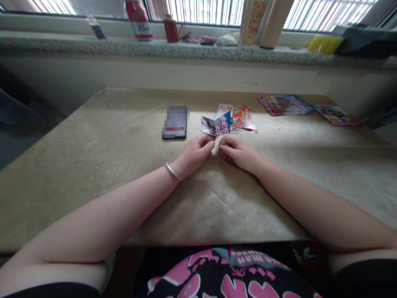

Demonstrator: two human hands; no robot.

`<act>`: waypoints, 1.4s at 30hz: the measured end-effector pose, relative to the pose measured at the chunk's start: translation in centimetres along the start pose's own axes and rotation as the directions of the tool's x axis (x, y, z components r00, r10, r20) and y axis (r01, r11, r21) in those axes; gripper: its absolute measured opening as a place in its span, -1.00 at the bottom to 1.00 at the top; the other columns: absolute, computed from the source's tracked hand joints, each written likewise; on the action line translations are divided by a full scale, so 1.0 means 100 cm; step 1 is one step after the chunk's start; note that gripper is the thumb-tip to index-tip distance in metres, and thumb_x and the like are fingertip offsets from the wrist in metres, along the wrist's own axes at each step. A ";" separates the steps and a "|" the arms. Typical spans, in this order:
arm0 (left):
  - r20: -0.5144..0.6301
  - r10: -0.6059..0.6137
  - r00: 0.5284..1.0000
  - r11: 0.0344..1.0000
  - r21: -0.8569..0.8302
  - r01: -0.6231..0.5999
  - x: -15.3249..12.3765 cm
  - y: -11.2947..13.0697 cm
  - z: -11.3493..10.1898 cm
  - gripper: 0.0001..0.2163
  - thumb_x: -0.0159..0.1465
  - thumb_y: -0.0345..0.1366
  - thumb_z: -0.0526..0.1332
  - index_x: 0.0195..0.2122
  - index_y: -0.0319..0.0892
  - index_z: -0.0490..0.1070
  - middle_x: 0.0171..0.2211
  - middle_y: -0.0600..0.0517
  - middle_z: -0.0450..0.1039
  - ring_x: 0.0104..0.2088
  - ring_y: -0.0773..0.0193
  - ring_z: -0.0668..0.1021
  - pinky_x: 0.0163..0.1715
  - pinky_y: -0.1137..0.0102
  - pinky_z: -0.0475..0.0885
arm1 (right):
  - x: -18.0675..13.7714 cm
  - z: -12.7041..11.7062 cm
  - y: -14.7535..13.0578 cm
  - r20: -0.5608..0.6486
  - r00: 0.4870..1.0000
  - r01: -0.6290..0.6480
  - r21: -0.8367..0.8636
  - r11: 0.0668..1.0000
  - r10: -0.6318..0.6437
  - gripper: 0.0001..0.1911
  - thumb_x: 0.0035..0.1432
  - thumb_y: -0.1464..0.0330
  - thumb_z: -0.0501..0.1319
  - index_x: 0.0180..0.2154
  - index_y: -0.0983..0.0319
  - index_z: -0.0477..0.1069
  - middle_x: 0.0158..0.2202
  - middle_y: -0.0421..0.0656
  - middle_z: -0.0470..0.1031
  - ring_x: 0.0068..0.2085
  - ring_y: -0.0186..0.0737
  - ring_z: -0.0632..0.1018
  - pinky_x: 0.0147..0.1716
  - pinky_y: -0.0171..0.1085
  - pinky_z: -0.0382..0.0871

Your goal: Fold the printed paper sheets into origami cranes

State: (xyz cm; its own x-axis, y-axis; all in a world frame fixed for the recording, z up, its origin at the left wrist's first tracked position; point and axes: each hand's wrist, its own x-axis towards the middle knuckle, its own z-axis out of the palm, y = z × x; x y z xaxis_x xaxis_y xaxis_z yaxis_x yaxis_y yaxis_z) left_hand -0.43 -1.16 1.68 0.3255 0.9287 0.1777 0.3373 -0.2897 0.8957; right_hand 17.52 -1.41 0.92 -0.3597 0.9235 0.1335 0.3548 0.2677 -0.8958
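Observation:
A folded piece of printed paper, blue, white and red with pointed corners, stands up just beyond my fingertips. My left hand, with a silver bangle at the wrist, is closed in a pinch on its lower tip. Close by on the right, my right hand has its fingers curled together near the same tip. Whether anything is between those fingers is hidden. Behind the folded paper lie flat printed sheets in red, orange and white.
A dark phone lies left of the paper on the beige tabletop. Colourful printed booklets and another stack rest at the back right. The windowsill holds a red can, a red bottle and other items.

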 end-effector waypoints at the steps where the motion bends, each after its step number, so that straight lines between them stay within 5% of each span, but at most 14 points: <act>1: -0.018 0.006 1.000 1.000 0.029 -0.006 0.000 0.000 -0.001 -0.83 0.20 -0.27 0.13 -0.52 -0.18 0.26 -0.57 0.14 0.26 -0.50 0.38 0.31 -0.47 0.47 0.21 | 0.000 -0.001 -0.001 -0.022 1.000 0.021 -0.072 0.997 -0.022 -0.82 0.10 0.28 0.12 -0.50 0.18 0.21 -0.56 -0.29 0.28 -0.49 -0.35 0.32 -0.48 -0.32 0.18; 7: -0.100 0.041 0.994 0.999 0.013 -0.040 0.001 -0.005 -0.005 -0.74 0.27 -0.23 0.08 -0.55 -0.16 0.20 -0.60 0.14 0.19 -0.52 0.38 0.27 -0.49 0.45 0.17 | 0.003 -0.012 0.010 -0.204 0.979 -0.026 -0.163 0.986 -0.008 -0.74 0.11 0.22 0.14 -0.55 0.17 0.20 -0.61 -0.30 0.24 -0.51 -0.34 0.29 -0.47 -0.29 0.15; 12: -0.264 0.018 0.964 1.000 -0.008 -0.021 0.005 -0.016 -0.004 -0.77 0.25 -0.18 0.20 -0.39 -0.12 0.13 -0.55 0.17 0.21 -0.52 0.41 0.30 -0.49 0.48 0.21 | 0.007 -0.015 0.018 -0.276 0.952 -0.119 0.067 0.991 0.133 -0.66 0.17 0.06 0.13 -0.46 0.16 0.21 -0.53 -0.25 0.44 -0.57 -0.36 0.41 -0.52 -0.31 0.27; 18: -0.107 0.046 0.993 0.998 0.040 -0.042 0.009 -0.021 -0.003 -0.74 0.30 -0.26 0.14 -0.02 -0.20 0.29 -0.48 0.11 0.36 -0.48 0.37 0.43 -0.45 0.47 0.31 | 0.006 -0.009 0.010 -0.225 0.956 -0.151 0.170 0.974 0.188 -0.56 0.03 0.00 0.29 -0.35 0.15 0.17 -0.46 -0.22 0.53 -0.61 -0.39 0.41 -0.63 -0.35 0.28; 26: -0.080 -0.072 0.994 0.997 -0.027 0.070 0.010 -0.018 -0.006 -0.80 0.29 -0.31 0.12 -0.12 -0.22 0.44 -0.31 -0.01 0.52 -0.35 0.32 0.55 -0.48 0.51 0.40 | 0.007 -0.008 0.014 -0.180 0.965 -0.189 0.043 0.981 0.193 -0.72 0.13 0.14 0.25 -0.38 0.18 0.28 -0.44 -0.18 0.53 -0.59 -0.40 0.42 -0.60 -0.34 0.28; 32: -0.143 -0.010 0.990 0.994 -0.106 -0.006 0.008 -0.017 -0.005 -0.77 0.21 -0.18 0.27 -0.22 -0.24 0.51 -0.38 0.00 0.54 -0.40 0.34 0.54 -0.42 0.48 0.44 | 0.008 -0.005 0.015 -0.215 0.965 -0.131 0.109 0.985 0.152 -0.66 -0.01 0.16 0.34 -0.43 0.17 0.22 -0.55 -0.29 0.41 -0.55 -0.37 0.43 -0.52 -0.32 0.30; 38: -0.171 -0.005 0.985 0.966 -0.256 -0.039 0.010 -0.018 -0.005 -0.68 0.13 -0.29 0.34 -0.15 -0.20 0.29 -0.46 0.10 0.46 -0.43 0.40 0.52 -0.45 0.54 0.37 | 0.006 -0.003 0.006 -0.238 0.946 -0.133 0.340 0.931 0.222 -0.48 -0.16 0.15 0.42 -0.25 0.16 0.21 -0.41 -0.25 0.49 -0.45 -0.33 0.48 -0.55 -0.35 0.29; 42: -0.131 -0.019 0.991 0.932 -0.362 -0.030 0.012 -0.017 -0.002 -0.53 0.10 -0.31 0.35 -0.03 -0.15 0.15 -0.29 0.04 0.49 -0.34 0.37 0.55 -0.40 0.52 0.43 | 0.004 -0.003 0.003 -0.173 0.963 -0.134 0.356 0.925 0.206 -0.52 -0.11 0.09 0.38 -0.21 0.19 0.33 -0.33 -0.15 0.53 -0.39 -0.31 0.49 -0.56 -0.37 0.25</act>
State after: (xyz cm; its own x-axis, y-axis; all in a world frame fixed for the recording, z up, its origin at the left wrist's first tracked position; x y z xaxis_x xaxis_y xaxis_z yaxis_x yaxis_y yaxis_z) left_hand -0.84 0.48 0.46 0.2007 0.9563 0.2124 -0.0151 -0.2138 0.9768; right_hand 17.74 -0.83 0.86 -0.1238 0.9922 0.0171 0.0687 0.0258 -0.9973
